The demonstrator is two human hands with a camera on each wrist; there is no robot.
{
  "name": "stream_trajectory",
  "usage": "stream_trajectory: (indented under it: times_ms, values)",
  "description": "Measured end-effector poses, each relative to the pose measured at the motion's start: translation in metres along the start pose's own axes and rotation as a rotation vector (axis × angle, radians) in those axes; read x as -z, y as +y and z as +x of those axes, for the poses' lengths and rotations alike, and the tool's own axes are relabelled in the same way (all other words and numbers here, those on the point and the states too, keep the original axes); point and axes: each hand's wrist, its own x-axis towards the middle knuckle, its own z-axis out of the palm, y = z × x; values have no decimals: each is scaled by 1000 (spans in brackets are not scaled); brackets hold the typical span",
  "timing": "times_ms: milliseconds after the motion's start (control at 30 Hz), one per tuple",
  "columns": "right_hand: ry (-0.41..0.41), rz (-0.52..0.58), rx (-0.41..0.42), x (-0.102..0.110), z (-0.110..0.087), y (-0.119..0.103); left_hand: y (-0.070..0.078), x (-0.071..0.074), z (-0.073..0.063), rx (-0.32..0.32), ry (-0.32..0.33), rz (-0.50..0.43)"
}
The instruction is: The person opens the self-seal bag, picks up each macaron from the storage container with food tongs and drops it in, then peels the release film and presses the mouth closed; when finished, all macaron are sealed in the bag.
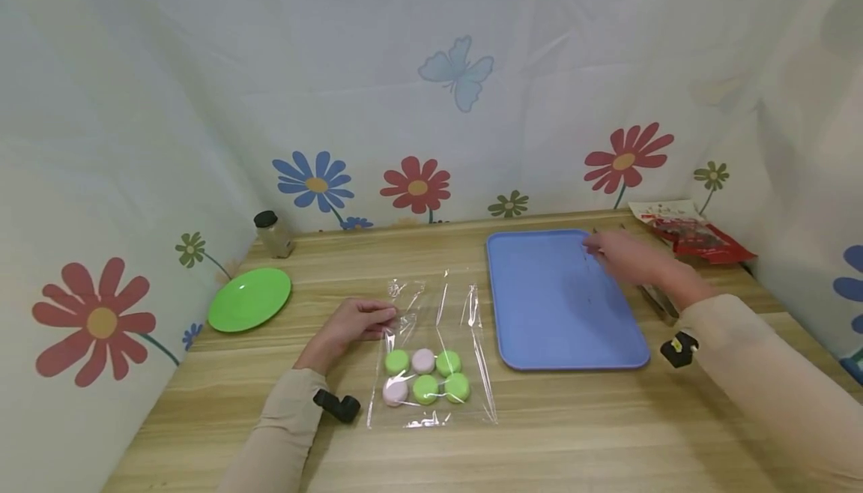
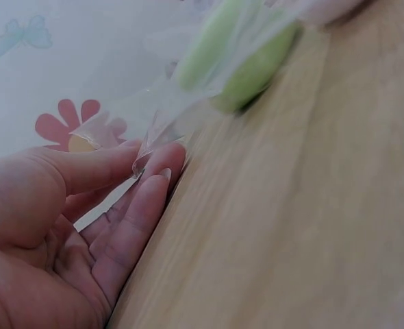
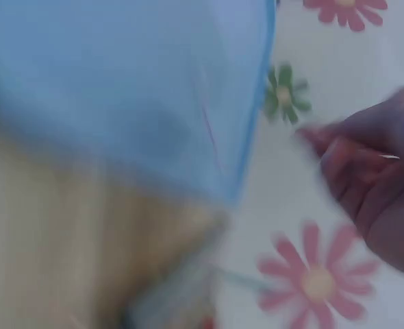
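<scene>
My left hand (image 1: 356, 321) pinches the left edge of a clear plastic bag (image 1: 441, 313) between thumb and fingers; the left wrist view shows the film (image 2: 146, 154) at the fingertips. Several round green macarons (image 1: 426, 389) and pink macarons (image 1: 422, 361) lie in the bag's lower part, in two rows. Over the far right corner of the blue tray (image 1: 553, 351), my right hand (image 1: 623, 255) has its fingertips together. A faint thin strip (image 3: 210, 130) shows against the tray and seems to hang from those fingers, though blur hides where it joins.
Metal tongs (image 1: 657, 302) lie right of the tray, partly behind my right arm. A red and white food packet (image 1: 694, 231) sits at the back right. On the left are a green plate (image 1: 249, 300) and a black-capped jar (image 1: 273, 235). A patterned curtain (image 1: 377, 118) stands behind the table.
</scene>
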Motion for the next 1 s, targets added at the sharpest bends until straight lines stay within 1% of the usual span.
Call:
stream_trajectory:
  times_ms: [33, 100, 133, 200, 233, 267, 300, 367, 433, 467, 567, 633, 667, 800, 867, 933, 1000]
  values:
    - [38, 114, -32, -7, 6, -7, 0, 2, 0, 2, 4, -3]
    - [104, 421, -100, -25, 18, -23, 0, 4, -1, 2, 6, -6]
    - [127, 592, -138, -35, 25, -33, -1, 5, -1, 3, 1, -10]
    - [147, 868, -213, -55, 38, -54, -2, 6, -1, 1, -21, -13]
    - [141, 980, -251, -64, 44, -64, -3, 7, 0, -3, -34, -15]
    - [123, 1055, -276, -73, 50, -74, -4, 8, 0, -6, -44, -20]
    - [91, 1100, -301, -79, 56, -83, -5, 9, 0, -4, -52, -30]
    - [20, 1124, -336, -89, 65, -99, -6, 12, 1, -9, -66, -54]
    - [-33, 1094, -355, -95, 73, -110, -6, 15, 1, -16, -77, -106]
    - [-47, 1064, -347, -97, 75, -114, -6, 16, 1, -20, -89, -137]
    - [-43, 1015, -328, -100, 79, -121, -4, 17, 3, -36, -119, -221]
    - [-25, 986, -299, -101, 80, -122, -1, 14, 3, -52, -113, -238]
    - [-15, 975, -292, -101, 80, -122, 0, 13, 3, -61, -98, -234]
    - [30, 963, -294, -103, 78, -117, 3, 4, 4, -96, 24, -202]
    - [48, 976, -296, -105, 78, -114, 4, 2, 5, -118, 72, -200]
    - [56, 992, -282, -105, 78, -113, 4, 0, 5, -149, 100, -215]
    - [48, 1013, -273, -105, 78, -112, 5, 0, 5, -172, 118, -232]
